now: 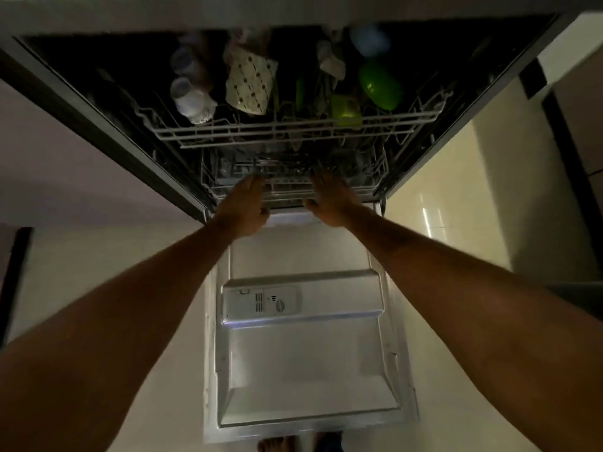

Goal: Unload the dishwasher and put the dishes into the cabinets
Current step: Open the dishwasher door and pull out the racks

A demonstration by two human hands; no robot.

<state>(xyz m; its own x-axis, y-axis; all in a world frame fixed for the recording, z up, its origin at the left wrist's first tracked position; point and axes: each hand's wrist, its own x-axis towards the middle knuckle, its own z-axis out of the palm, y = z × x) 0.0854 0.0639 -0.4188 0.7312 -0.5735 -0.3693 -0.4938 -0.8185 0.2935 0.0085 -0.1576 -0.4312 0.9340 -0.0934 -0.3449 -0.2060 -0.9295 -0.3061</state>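
Observation:
The dishwasher stands open with its door folded flat below me. The upper rack carries clear bottles, a patterned cream piece, a green bowl and a green cup. Beneath it the lower rack sits inside the dim tub; its load is too dark to tell. My left hand and my right hand reach to the lower rack's front edge, fingers stretched forward onto the wire. Whether the fingertips hook the wire is hidden.
A countertop edge overhangs the dishwasher. Cabinet fronts flank it on the left and a dark appliance stands at the right. Pale floor tiles surround the door. My bare feet show just behind the door's near edge.

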